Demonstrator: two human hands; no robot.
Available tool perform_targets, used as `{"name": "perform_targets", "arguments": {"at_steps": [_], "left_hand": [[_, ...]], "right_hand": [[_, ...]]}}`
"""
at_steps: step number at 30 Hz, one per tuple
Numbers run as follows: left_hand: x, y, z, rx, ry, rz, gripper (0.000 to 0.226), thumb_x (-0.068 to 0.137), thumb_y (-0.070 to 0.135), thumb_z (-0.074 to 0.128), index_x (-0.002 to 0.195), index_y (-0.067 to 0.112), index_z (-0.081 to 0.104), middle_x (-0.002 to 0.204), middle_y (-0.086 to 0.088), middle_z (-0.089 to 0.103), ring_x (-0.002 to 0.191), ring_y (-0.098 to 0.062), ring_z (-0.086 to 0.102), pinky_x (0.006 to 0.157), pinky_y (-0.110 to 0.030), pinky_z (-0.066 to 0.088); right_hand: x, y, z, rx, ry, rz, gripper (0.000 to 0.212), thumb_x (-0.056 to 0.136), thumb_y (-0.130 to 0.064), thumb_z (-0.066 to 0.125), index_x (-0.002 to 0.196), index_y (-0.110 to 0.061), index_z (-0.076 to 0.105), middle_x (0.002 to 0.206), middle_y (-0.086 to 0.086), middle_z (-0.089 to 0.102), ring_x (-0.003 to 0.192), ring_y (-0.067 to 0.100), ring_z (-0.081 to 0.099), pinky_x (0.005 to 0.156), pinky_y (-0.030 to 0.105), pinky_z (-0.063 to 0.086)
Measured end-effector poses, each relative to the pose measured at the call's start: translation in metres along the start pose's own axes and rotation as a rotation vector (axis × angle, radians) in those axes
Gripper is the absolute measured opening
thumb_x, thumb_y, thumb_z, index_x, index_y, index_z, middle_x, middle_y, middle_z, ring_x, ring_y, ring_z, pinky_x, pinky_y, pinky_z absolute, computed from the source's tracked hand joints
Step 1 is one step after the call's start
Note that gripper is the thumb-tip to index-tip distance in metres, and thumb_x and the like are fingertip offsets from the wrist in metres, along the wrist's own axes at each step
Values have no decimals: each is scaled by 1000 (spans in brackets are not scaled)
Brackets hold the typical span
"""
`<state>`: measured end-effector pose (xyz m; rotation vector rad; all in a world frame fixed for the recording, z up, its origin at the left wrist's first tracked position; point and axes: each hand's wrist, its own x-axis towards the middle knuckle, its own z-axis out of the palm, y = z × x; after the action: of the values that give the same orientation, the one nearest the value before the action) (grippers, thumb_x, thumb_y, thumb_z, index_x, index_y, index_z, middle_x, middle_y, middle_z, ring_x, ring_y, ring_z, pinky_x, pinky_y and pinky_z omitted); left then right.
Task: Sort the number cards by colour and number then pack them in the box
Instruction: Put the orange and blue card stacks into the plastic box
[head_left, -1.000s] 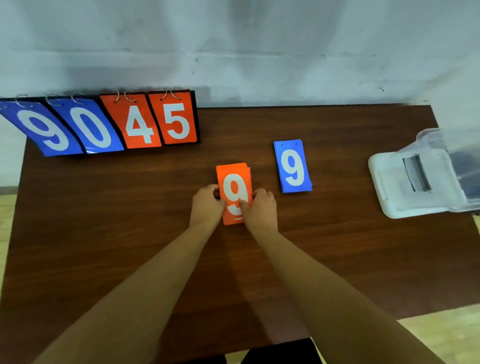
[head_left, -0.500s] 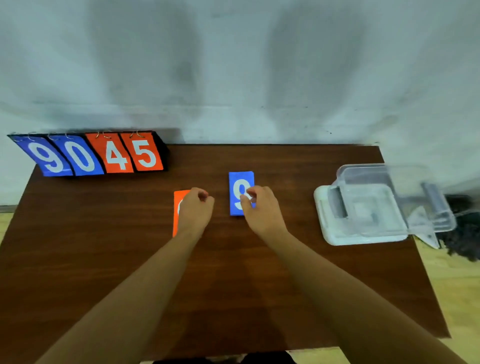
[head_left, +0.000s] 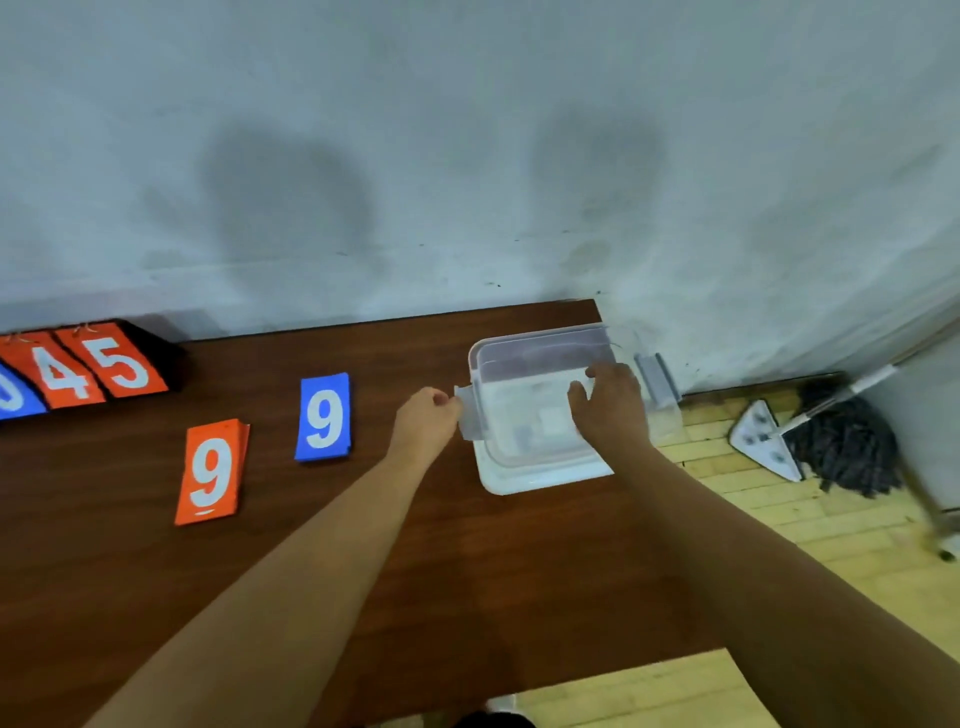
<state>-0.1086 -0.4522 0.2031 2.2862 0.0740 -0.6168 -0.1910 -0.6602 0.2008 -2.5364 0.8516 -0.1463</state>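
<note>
two stacks of number cards lie flat on the brown surface (head_left: 363, 571), both well apart from the hands. at the far left edge a flip-card stand (head_left: 88, 366) sits against the wall, showing part of a blue 0, then an orange 4 and an orange 5. to its right, nearer the person, lies the orange stack (head_left: 210, 475), a white 9 on top, slightly fanned along its right edge. further right and further back lies the blue stack (head_left: 324, 418), also topped by a white 9. the two stacks are near each other, not touching.

the left hand (head_left: 426, 421) comes next. its fingers are curled and pressed against the left latch flap (head_left: 469, 415) of the clear box (head_left: 535, 358); whether they pinch the flap cannot be told. the clear box stands at the right end of the surface on a white lid (head_left: 519, 480), its far end overhanging the edge. the right hand (head_left: 610, 405) holds the box's right side, fingers bent over the rim, thumb spread towards the middle. the right latch flap (head_left: 658, 382) sticks out beyond it. the box's contents are too blurred to identify.

on the wooden floor at far right lies a dark mop (head_left: 844, 444).
</note>
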Motion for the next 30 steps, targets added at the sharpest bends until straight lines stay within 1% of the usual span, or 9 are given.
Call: {"name": "perform_targets", "arguments": {"at_steps": [5, 9, 12, 14, 16, 20, 24, 26, 30], "left_hand": [[7, 9, 32, 60, -20, -9, 24, 95, 35, 55, 106, 15, 62, 103, -1, 62, 89, -15, 59, 75, -28, 48], [12, 5, 44, 42, -27, 33, 20, 95, 30, 55, 94, 15, 69, 94, -3, 67, 83, -14, 62, 76, -31, 52], [12, 1, 44, 17, 48, 29, 14, 91, 30, 59, 92, 21, 70, 111, -3, 62, 88, -15, 62, 80, -33, 57], [7, -1, 36, -1, 127, 5, 7, 91, 27, 62, 94, 22, 65, 123, 2, 46, 98, -15, 56, 82, -29, 55], [1, -3, 26, -16, 157, 8, 7, 93, 25, 60, 99, 22, 63, 125, 2, 42, 104, -15, 53, 91, -33, 52], [-28, -18, -5, -15, 212, 56, 13, 96, 19, 54, 94, 12, 64, 99, -8, 61, 78, -14, 58, 66, -22, 48], [-65, -55, -38, -84, 279, 1, 20, 96, 18, 48, 85, 9, 61, 85, -7, 62, 72, -12, 53, 58, -24, 41], [-82, -79, -52, -113, 292, -31, 19, 95, 19, 48, 89, 8, 63, 90, -7, 64, 77, -16, 56, 61, -26, 40], [-110, -130, -73, -114, 329, -92, 18, 94, 18, 50, 92, 10, 66, 97, -11, 67, 88, -27, 58, 74, -32, 40]], "right_hand": [[11, 48, -1, -145, 131, 140, 43, 89, -17, 54, 130, -5, 51, 145, 18, 39, 133, 39, 36, 109, 53, 28], [19, 58, -4, -20, 151, 268, 49, 91, -7, 51, 139, -7, 41, 139, 20, 41, 124, 39, 45, 104, 50, 39], [19, 67, -10, 98, 130, 270, 53, 88, 4, 49, 139, -6, 42, 127, 17, 52, 118, 33, 51, 97, 44, 48], [16, 68, -15, 176, 154, 268, 53, 86, 8, 49, 137, -5, 47, 123, 14, 55, 114, 30, 55, 92, 41, 52], [12, 63, -17, 222, 168, 247, 45, 89, 4, 46, 132, -6, 53, 118, 11, 60, 109, 28, 59, 87, 38, 54], [-10, 35, -21, 332, 164, 217, 28, 95, -11, 47, 117, -6, 63, 107, 9, 66, 95, 25, 65, 79, 35, 56], [-48, 3, -14, 372, 59, 235, 25, 97, -20, 51, 115, -8, 62, 106, 7, 69, 96, 25, 67, 82, 35, 54], [-72, -9, -7, 358, -2, 228, 25, 98, -24, 51, 118, -12, 60, 111, 4, 67, 100, 22, 66, 88, 36, 54], [-118, -27, 17, 365, -84, 160, 20, 98, -25, 53, 114, -13, 58, 108, 3, 64, 99, 20, 65, 89, 32, 53]]}}
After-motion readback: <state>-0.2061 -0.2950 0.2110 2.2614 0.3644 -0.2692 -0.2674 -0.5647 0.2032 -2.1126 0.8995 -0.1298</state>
